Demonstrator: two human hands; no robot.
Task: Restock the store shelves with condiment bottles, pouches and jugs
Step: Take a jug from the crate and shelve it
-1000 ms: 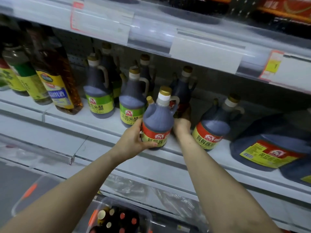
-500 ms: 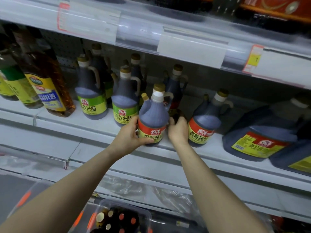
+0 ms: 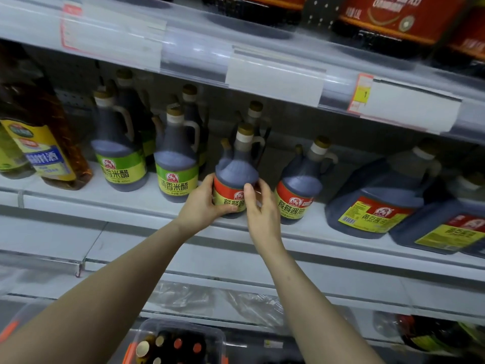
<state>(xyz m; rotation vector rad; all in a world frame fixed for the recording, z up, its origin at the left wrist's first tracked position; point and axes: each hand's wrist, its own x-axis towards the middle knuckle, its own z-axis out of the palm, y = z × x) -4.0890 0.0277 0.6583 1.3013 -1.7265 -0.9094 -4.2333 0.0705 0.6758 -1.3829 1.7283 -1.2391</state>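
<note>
Head view, read left to right, every place given from the held bottle. Far left of it, tall amber cooking-wine bottle with yellow-and-blue label (image 3: 52, 143). Nearer, dark vinegar bottle with green label and gold cap (image 3: 119, 156), then second green-labelled vinegar bottle (image 3: 177, 164) just left of it, both upright on white metal shelf (image 3: 78, 203).

Left hand (image 3: 202, 206) wrapped round left flank of dark plastic soy-sauce bottle with red-and-yellow label (image 3: 236, 169): fingers curled behind, thumb across lower front. Bottle squat and round-shouldered, with small side spout, loop handle, white collar and gold cap, dark liquid up to the shoulder. Upright at front edge of shelf; resting or barely lifted, cannot tell. Right hand (image 3: 259, 214) closed on right flank, thumb up against label front, fingers curled round the back.

Just right of it, matching red-labelled soy-sauce bottle (image 3: 299, 185); further right, large dark jug with yellow label (image 3: 378, 195). Well below it, clear plastic bin of capped bottles (image 3: 173, 342).

Against half a second ago: right thumb now laid on label front instead of hidden beside it; a second ago, reaching behind bottle. Left-hand hold unchanged, bottle at same shelf edge.
</note>
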